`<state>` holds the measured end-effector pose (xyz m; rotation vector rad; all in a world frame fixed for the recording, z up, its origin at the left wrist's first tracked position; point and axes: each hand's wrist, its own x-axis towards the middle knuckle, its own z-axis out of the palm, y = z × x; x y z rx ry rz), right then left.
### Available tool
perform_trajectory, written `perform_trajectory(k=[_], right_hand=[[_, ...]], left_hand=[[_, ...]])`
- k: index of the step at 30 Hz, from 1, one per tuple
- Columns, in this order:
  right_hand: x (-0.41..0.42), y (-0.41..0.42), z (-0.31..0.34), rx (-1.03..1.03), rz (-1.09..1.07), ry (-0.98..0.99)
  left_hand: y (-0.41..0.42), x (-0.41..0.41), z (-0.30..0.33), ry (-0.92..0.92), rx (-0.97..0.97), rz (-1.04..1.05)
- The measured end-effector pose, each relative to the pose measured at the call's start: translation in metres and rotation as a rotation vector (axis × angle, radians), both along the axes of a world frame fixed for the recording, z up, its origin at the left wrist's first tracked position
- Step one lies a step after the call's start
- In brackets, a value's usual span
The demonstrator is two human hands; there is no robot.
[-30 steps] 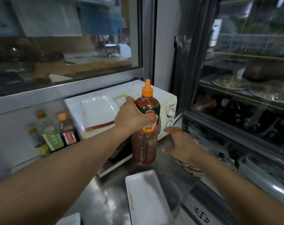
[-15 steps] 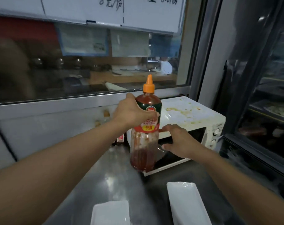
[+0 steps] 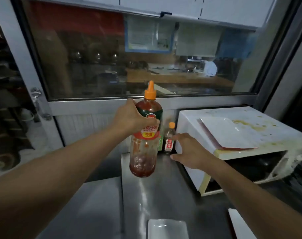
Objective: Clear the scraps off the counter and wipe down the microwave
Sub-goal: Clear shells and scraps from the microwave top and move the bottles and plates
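- The left hand (image 3: pixel 131 119) curls round the shoulder of a tall clear plastic sauce bottle with an orange nozzle cap and red label (image 3: pixel 145 135); the bottle hangs upright above the steel tabletop (image 3: pixel 164 190), left of centre
- The right hand (image 3: pixel 189 150) holds nothing, fingers spread and lightly bent, at the near left corner of the stained white microwave (image 3: pixel 250 135)
- The microwave sits at the right, far side; a flat white rectangular plate (image 3: pixel 227 131) lies on top
- A small orange-capped bottle (image 3: pixel 169 140) stands just left of the microwave
- Two white dishes at the near edge (image 3: pixel 167 228) (image 3: pixel 240 225)
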<state>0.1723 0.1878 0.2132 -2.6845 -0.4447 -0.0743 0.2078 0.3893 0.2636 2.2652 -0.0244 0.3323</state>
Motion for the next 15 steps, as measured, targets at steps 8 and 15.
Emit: perform_trajectory(k=[8, 15], right_hand=[[0.049, 0.064, -0.046, -0.021, -0.043, 0.120], [0.083, 0.087, -0.085, -0.041, -0.119, 0.150]], left_hand=[[0.067, 0.058, -0.067, 0.018, -0.069, 0.015], [0.087, 0.114, -0.125, 0.047, -0.114, 0.013]])
